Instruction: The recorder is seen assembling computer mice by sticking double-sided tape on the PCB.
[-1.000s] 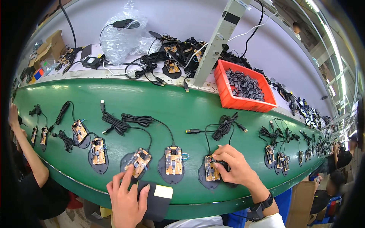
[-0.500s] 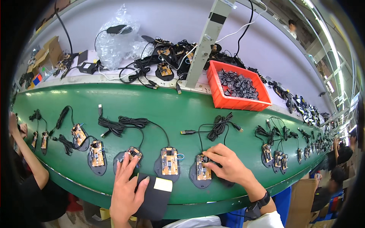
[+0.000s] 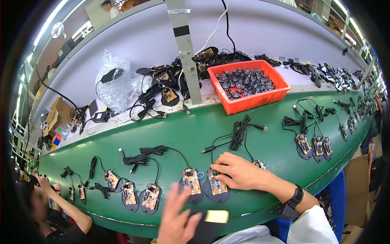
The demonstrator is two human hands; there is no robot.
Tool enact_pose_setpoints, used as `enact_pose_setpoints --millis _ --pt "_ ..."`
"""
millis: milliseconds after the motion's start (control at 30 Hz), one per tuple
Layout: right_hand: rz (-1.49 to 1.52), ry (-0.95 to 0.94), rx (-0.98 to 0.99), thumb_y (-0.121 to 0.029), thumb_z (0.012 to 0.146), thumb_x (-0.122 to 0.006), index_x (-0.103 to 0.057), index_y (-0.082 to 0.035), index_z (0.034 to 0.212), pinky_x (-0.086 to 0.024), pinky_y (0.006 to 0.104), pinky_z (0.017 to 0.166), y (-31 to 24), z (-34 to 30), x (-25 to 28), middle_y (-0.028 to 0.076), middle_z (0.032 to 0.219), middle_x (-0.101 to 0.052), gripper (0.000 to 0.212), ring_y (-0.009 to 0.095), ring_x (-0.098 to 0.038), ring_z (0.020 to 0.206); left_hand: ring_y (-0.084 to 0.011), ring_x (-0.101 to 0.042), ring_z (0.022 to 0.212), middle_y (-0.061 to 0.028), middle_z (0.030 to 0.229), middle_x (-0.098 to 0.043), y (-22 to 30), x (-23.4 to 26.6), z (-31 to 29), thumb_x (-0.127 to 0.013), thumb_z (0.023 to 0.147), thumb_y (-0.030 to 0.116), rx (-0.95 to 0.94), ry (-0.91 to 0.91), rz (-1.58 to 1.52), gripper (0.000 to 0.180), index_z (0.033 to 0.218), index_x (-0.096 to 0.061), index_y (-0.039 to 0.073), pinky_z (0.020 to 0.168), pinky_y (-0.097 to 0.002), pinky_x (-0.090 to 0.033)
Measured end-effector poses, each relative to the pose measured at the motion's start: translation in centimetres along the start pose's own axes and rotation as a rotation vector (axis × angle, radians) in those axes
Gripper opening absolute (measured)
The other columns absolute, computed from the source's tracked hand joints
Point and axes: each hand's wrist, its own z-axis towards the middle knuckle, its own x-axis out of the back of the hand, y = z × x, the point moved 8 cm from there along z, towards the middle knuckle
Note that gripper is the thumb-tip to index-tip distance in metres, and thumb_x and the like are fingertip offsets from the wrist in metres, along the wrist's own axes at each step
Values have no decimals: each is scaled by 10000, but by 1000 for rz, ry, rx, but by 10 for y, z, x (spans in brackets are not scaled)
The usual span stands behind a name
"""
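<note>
One red bin stood at the far edge of the green counter, heaped with small dark rounded parts. Behind that edge, a clear plastic bag had a black shell at its upper part; an open cardboard box stood toward the far left corner, contents unreadable. Corded circuit boards on dark bases lined the near edge. The right hand had thumb and forefinger at the upper end of one board, mid-counter near that edge; whether they gripped could not be told. The left hand, blurred, fingers spread, was at the near edge beside a black pad. A metal post rose before a pale panel. A co-worker's forearm reached in at the near left corner.
</note>
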Motion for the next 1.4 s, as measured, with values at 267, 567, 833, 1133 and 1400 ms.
enact_pose_setpoints --millis 267,567,833,1133,1400 --pt "-207 40 -12 -151 866 -782 -720 25 1119 -574 412 878 -13 -2 9 129 1012 -625 315 305 -613 1035 -545 -456 1447 -287 1481 -573 -17 -16 2 -755 916 69 21 -6 283 270 796 -610 -124 1163 -582 -422" --pt "-317 -60 -11 -150 802 -793 -714 7 1061 -566 403 883 -17 1 2 112 1008 -630 313 296 -618 1041 -500 -540 1384 -317 1438 -593 -5 -72 12 -737 947 91 -35 -168 -21 280 823 -625 -134 1151 -565 -451" --pt "-246 -67 -84 -190 905 -747 -654 38 1315 -473 458 1014 -8 -5 5 144 1212 -588 478 323 -550 1169 -508 -546 1374 -311 1416 -611 2 -73 14 -749 936 91 -66 -167 -32 305 784 -603 -130 1157 -549 -456" --pt "6 41 -97 -226 978 -703 -552 45 1435 -445 478 1049 -46 -12 21 213 1311 -551 552 393 -524 1198 -392 -734 1061 -229 1228 -725 9 -19 7 -735 933 62 -33 63 -165 240 790 -617 -89 863 -421 -584" --pt "311 242 42 -103 815 -877 -770 -17 1036 -525 392 832 -92 -26 3 65 1007 -708 260 262 -664 917 -337 -603 636 -150 802 -641 -3 -10 -7 -668 987 75 154 70 -233 227 811 -614 -57 582 -410 -476"
